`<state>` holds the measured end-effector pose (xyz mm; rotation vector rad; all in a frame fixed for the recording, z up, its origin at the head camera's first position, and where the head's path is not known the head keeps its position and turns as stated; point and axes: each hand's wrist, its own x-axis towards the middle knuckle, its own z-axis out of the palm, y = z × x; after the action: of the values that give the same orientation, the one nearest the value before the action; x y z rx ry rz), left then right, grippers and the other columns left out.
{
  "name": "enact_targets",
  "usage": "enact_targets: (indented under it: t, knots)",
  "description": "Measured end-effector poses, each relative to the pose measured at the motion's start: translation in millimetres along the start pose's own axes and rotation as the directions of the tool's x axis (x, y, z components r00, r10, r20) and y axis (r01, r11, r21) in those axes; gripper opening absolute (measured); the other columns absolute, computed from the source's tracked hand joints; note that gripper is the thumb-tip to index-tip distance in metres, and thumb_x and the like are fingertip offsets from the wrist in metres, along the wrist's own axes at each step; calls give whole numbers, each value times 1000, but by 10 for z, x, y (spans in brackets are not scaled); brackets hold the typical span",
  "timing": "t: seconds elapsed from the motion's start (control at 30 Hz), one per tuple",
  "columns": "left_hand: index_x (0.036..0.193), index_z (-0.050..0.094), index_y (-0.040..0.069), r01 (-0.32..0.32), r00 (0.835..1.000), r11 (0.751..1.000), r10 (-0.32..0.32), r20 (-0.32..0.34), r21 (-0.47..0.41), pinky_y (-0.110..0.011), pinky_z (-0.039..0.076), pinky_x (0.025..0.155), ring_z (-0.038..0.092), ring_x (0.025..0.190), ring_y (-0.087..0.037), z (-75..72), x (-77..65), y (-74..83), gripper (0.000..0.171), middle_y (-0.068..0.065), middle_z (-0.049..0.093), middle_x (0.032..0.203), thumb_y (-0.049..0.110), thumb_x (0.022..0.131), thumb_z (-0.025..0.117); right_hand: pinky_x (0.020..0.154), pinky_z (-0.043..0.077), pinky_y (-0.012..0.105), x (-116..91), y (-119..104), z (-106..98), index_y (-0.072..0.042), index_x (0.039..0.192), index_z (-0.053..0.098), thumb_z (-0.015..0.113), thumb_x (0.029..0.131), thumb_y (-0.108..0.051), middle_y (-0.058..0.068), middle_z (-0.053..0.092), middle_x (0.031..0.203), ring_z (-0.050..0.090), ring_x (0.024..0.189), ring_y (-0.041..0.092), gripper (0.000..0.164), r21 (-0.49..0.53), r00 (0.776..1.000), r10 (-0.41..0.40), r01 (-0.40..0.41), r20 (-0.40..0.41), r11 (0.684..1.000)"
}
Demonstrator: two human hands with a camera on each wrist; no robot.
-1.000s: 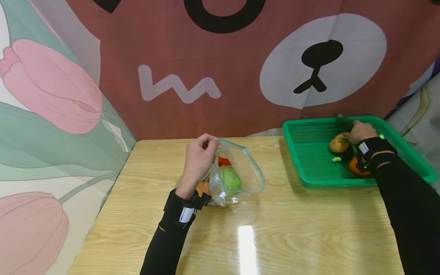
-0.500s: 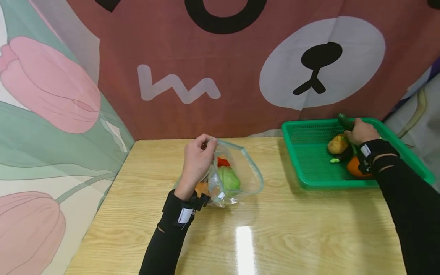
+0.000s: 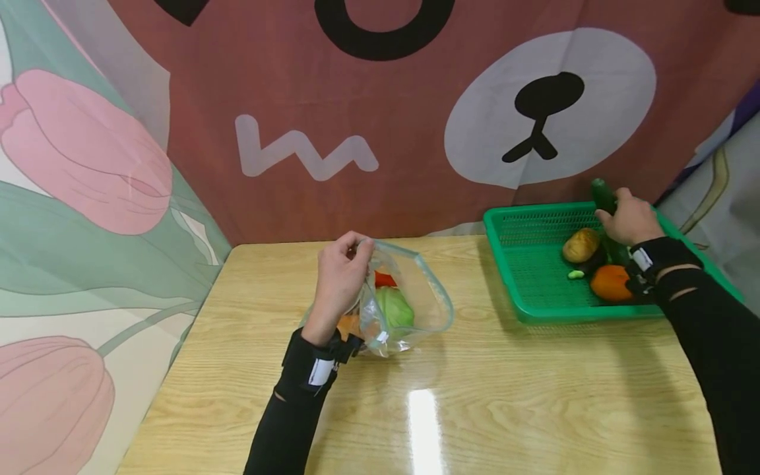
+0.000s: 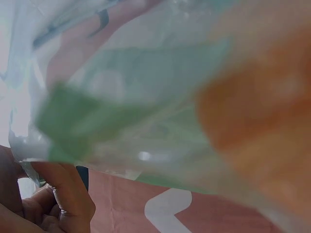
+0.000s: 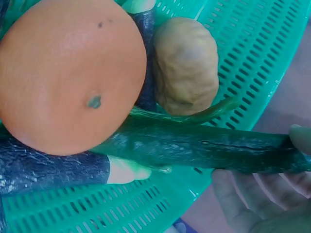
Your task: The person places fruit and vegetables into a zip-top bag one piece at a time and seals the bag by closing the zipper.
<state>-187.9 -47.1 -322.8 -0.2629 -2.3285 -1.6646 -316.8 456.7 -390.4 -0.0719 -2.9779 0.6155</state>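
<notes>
In the head view my left hand (image 3: 343, 274) pinches the upper rim of a clear zip bag (image 3: 438, 284), whose mouth gapes to the right. Inside the bag show a pale green vegetable (image 3: 394, 309), something red (image 3: 384, 280) and something orange (image 3: 349, 324). My right hand (image 3: 635, 218) holds a cucumber (image 5: 194, 145) by one end over the green basket (image 3: 515, 284). That end is tilted up above the basket's back rim, while the other end passes beneath a round orange fruit (image 5: 68, 73) in the right wrist view.
A lumpy tan vegetable (image 5: 187, 65), like a potato, lies in the basket beside the cucumber. Dark eggplants (image 5: 48, 167) with pale green tops lie around the orange fruit. The wooden table (image 3: 505, 396) meets a printed cloth (image 3: 297, 204) at its back edge.
My right hand has drawn the cucumber's end upward and a little right, so more of the potato-like vegetable and orange fruit shows. The left hand and bag stay nearly still.
</notes>
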Motion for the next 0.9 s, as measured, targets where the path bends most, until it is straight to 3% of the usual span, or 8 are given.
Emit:
enact_targets:
  t: [0.17, 0.4, 0.57, 0.7, 0.77, 0.9]
  knots:
    - [89, 64, -9, -6, 1000, 1000, 6, -2, 2, -24, 37, 49, 45, 49, -10, -26, -84, 233, 19, -10, 50, 57, 6, 95, 53, 73, 38, 64, -58, -77, -76, 17, 131, 25, 39, 99, -37, 43, 39, 108, 44, 92, 58, 64, 19, 997, 2, 0, -83, 1000]
    - [92, 67, -4, 16, 1000, 1000, -16, -9, -20, -25, 37, 46, 48, 49, -15, 40, 32, -117, 22, -8, 52, 59, 15, 96, 56, 76, 36, 64, -133, -239, -161, 14, 136, 24, 40, 98, -37, 42, 39, 116, 43, 96, 56, 65, 83, 981, -47, 63, -187, 995]
    - [91, 68, 1, 14, 1000, 999, -14, -12, -51, -26, 39, 45, 52, 51, -18, 39, 37, -149, 22, -9, 54, 63, 19, 95, 58, 75, 35, 59, -261, -512, -185, 11, 134, 28, 45, 98, -32, 36, 45, 115, 47, 93, 50, 58, 154, 954, -97, 145, -282, 977]
    - [91, 68, 1, 9, 1000, 998, -10, -2, -61, -26, 38, 43, 52, 50, -20, 39, 26, -144, 22, -9, 54, 63, 19, 96, 57, 69, 35, 46, -432, -746, -225, 8, 130, 29, 47, 98, -33, 30, 47, 110, 48, 90, 44, 55, 207, 936, -95, 173, -338, 963]
    - [90, 67, 1, 8, 1000, 998, -8, -2, -60, -26, 38, 43, 53, 50, -20, 40, 24, -144, 22, -9, 54, 63, 19, 96, 56, 65, 32, 38, -528, -872, -253, 7, 126, 30, 49, 97, -33, 26, 47, 106, 47, 84, 38, 52, 225, 927, -100, 191, -362, 955]
    - [89, 67, 3, 0, 1000, 998, 0, -8, -56, -26, 39, 42, 53, 49, -20, 43, 29, -144, 20, -8, 53, 62, 18, 96, 56, 63, 31, 28, -710, -1131, -308, 0, 120, 36, 53, 95, -29, 12, 49, 96, 46, 75, 11, 42, 251, 891, -137, 265, -432, 931]
